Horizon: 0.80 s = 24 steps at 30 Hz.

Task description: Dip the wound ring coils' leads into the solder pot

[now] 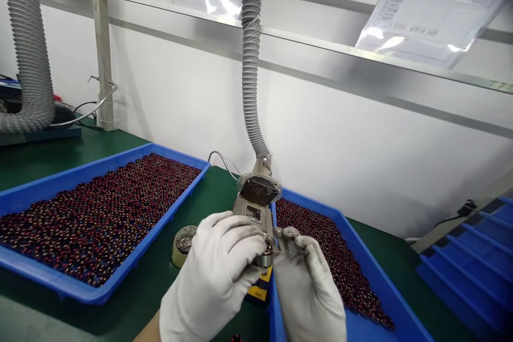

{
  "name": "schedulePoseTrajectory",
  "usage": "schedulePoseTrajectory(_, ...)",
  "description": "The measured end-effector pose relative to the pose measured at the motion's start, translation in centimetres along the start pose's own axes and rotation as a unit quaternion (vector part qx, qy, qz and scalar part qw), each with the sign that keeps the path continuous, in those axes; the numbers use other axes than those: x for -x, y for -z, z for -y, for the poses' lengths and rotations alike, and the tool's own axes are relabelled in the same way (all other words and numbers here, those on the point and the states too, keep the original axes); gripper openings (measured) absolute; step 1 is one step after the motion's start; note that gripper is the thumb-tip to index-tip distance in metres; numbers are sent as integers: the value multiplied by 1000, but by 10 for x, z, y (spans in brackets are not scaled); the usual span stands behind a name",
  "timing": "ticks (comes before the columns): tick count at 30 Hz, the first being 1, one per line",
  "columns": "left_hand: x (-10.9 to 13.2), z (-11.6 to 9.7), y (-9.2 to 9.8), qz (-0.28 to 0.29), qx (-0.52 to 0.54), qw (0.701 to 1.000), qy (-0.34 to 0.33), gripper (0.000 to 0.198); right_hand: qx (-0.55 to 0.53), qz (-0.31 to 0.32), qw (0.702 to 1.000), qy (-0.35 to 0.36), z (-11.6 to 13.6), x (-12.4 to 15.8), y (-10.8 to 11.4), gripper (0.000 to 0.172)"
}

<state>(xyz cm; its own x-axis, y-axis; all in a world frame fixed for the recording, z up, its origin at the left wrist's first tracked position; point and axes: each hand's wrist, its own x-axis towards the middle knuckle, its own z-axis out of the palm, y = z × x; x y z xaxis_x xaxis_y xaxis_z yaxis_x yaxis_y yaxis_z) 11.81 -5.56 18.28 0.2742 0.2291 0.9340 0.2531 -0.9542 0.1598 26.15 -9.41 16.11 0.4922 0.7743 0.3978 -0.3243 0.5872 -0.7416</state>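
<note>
- Left hand (216, 272): white glove, fingers bent and closed in a pinch; it grips a small coil (264, 257) between thumb and fingers.
- Coil: located between the two hands, in front of the metal device (253, 212); a thin wire (277, 251) projects from it toward 3 o'clock.
- Right hand (308, 278): soiled white glove at 3 to 4 o'clock from the coil, palm partly open, fingers half curled. Whether the fingertips have hold of the wire cannot be told.
- Metal device: at 12 o'clock from the coil, beneath a round hood (259, 189); a grey hose (250, 59) rises from the hood.
- Yellow box (258, 292): at 6 o'clock, partly hidden by the left hand.
- Round tin (176, 257): at 9 o'clock, just beside the left hand.
- First blue tray (100, 294): at 9 to 10 o'clock, filled with small parts (120, 208).
- Second blue tray (385, 288): from 1 to 4 o'clock, behind the right hand, also bearing small parts.
- Stacked blue trays (473, 267): at 3 o'clock, well apart.
</note>
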Motion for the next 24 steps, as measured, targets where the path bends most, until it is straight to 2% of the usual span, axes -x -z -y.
schedulePoseTrajectory(2, 1, 1, 0, 6, -2, 1000, 9, 14, 2, 0, 1000, -14, 2, 2, -1, 3)
schedulePoseTrajectory(7, 4, 3, 1, 4, 13, 1000, 19, 17, 11, 65, 992, -106, 3, 13, -15, 27)
schedulePoseTrajectory(10, 5, 6, 1, 37, 70, 996, 47, 20, -29, 52, 983, -172, 3, 18, -21, 23)
schedulePoseTrajectory(13, 5, 9, -1, 57, 140, 985, 88, 14, -60, 50, 976, -201, 2, 18, -21, 23)
schedulePoseTrajectory(16, 5, 12, -1, 27, 236, 954, 182, 9, -72, 56, 973, -211, 1, 18, -19, 22)
schedulePoseTrajectory(20, 3, 16, 5, -44, 342, 882, 319, 8, -101, 57, 967, -226, -2, 19, -17, 22)
schedulePoseTrajectory(24, -1, 12, 6, 9, 368, 859, 357, 23, -152, 67, 951, -261, -5, 20, -15, 20)
